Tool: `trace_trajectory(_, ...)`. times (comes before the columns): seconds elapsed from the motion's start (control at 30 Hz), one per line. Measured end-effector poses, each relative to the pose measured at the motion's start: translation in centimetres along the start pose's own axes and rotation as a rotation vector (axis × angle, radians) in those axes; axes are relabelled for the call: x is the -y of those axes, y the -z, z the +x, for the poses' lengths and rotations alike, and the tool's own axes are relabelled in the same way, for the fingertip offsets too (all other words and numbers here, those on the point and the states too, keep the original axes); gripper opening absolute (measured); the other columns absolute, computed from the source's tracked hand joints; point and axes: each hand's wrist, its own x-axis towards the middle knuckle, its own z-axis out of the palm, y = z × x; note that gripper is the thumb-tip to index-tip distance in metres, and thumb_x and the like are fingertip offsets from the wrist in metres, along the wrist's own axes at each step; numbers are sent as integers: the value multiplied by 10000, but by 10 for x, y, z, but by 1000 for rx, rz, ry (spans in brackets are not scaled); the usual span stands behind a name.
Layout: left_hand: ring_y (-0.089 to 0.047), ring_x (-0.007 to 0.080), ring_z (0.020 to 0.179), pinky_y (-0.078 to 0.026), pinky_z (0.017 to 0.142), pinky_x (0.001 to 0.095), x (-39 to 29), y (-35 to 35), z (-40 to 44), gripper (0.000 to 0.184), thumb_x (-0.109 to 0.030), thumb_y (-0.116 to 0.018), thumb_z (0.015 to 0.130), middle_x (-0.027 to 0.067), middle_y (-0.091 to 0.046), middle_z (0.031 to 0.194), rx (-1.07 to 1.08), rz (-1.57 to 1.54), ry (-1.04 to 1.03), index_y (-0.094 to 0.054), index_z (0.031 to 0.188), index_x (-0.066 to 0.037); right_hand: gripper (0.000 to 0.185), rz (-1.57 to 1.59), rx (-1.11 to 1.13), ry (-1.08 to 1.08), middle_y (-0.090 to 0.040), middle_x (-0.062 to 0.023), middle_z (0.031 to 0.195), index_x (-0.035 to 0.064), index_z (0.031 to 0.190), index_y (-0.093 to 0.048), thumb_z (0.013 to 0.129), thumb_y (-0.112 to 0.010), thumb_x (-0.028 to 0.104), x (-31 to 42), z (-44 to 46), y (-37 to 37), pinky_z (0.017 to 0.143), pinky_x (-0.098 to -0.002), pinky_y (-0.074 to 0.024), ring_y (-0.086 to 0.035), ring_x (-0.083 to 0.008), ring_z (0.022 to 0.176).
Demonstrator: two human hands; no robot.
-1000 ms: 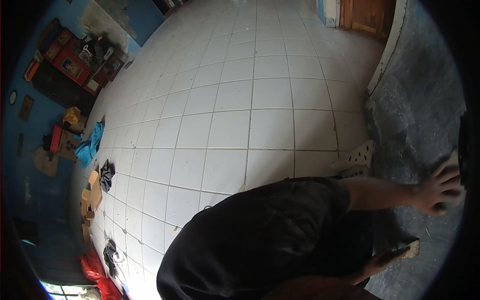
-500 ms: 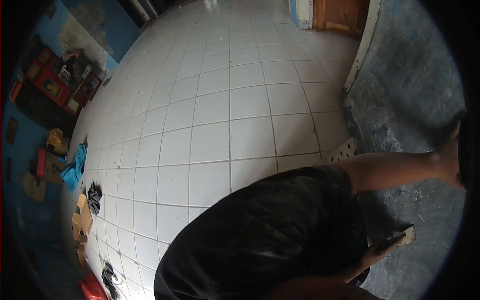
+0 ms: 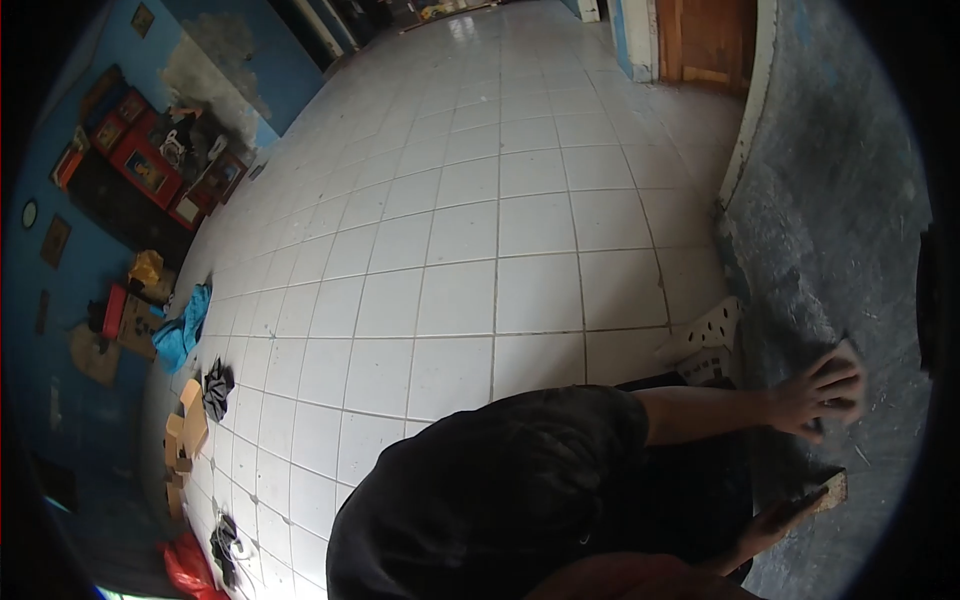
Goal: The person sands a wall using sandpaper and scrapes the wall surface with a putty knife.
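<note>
- My left hand (image 3: 812, 402) lay against the grey wall (image 3: 800, 270) on the right, fingers spread apart over a pale pinkish sheet (image 3: 848, 351), one corner showing past them.
- My right hand (image 3: 775, 527), nearer, had its fingers closed on a pale, speckled block (image 3: 836, 489) in front of that wall; I couldn't tell whether the block touched it.
- Just beyond my bare left forearm (image 3: 705, 415) was a white holed clog (image 3: 722, 322).
- Across the white tiled floor (image 3: 450, 300), well to the left, lay an open cardboard box (image 3: 192, 415) and a blue cloth (image 3: 183, 332).
- A wooden door (image 3: 705, 40) stood at the far right.
</note>
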Motion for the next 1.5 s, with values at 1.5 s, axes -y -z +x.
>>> trace_trajectory(1.5,49,452,1508,38,1197,623,-4,49,201,911,-320,-611,787,296,-41,1618,-31,-327,237,-233,1526,56,652,395,-44,-484,-152,-148,1648,99,1586,-189,990,-447,153,19,27,0,1201,-490,-204,-188,-329,1510)
